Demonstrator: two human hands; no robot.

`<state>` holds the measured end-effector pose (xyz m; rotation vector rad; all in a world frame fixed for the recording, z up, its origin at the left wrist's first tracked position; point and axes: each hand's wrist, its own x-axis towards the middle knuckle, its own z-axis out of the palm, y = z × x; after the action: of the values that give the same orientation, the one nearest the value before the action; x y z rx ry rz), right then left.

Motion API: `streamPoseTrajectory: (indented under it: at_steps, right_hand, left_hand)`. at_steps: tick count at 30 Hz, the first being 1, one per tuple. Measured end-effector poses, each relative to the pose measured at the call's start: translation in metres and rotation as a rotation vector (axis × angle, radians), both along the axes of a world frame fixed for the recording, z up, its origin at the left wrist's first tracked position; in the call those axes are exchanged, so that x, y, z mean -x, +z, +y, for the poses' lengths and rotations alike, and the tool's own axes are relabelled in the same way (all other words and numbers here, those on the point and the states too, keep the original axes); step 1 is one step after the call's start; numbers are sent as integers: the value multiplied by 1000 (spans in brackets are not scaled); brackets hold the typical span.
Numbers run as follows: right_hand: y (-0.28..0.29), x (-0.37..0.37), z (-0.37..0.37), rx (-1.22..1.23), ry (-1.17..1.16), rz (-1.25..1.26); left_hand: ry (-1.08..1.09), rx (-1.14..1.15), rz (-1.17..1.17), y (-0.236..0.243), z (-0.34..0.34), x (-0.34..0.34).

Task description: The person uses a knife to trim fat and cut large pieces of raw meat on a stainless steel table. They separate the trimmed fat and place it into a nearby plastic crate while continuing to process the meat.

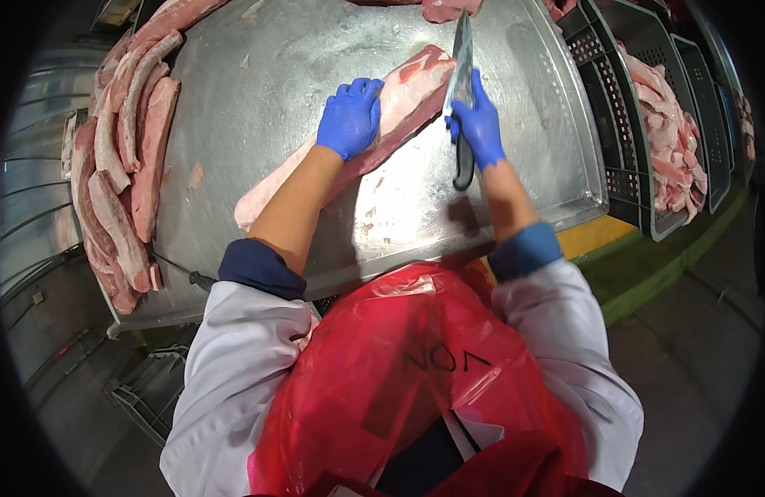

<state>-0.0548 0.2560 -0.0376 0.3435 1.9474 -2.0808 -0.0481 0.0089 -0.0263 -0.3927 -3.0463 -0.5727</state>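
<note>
A long pale slab of meat, looking like a pork loin [403,108], lies diagonally on the metal table [275,79], its darker red side toward me. My left hand [349,120], in a blue glove, is closed over its far edge and presses on its middle. In my blue-gloved right hand [479,124] is a knife [463,70] with a wide blade and black handle [463,163]. The blade points away from me, beside the loin's far right end; whether they touch I cannot tell. My right index finger stretches up along the blade.
Several long meat strips [117,170] are heaped along the table's left edge. A dark rod-like tool [202,280] lies at the near left edge. Grey perforated crates [627,124] stand to the right, one holding pale trimmings [668,137]. More meat [448,8] lies at the far edge.
</note>
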Motion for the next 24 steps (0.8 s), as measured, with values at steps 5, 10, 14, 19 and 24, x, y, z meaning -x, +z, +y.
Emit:
streamPoseTrajectory:
  at_steps: [5, 10, 14, 19, 24]
  right_hand:
    - [-13, -79, -18, 91, 2, 250]
    - [12, -7, -7, 16, 55, -43]
    - [3, -92, -24, -16, 74, 130]
    - [10, -79, -5, -100, 201, 6]
    - [7, -193, 74, -117, 348, 102]
  left_hand:
    - [26, 4, 3, -3, -4, -1]
    - [-1, 12, 74, -3, 1, -2]
    - [73, 63, -4, -5, 4, -10]
    - [108, 83, 62, -3, 10, -3]
    - [200, 85, -4, -7, 10, -3]
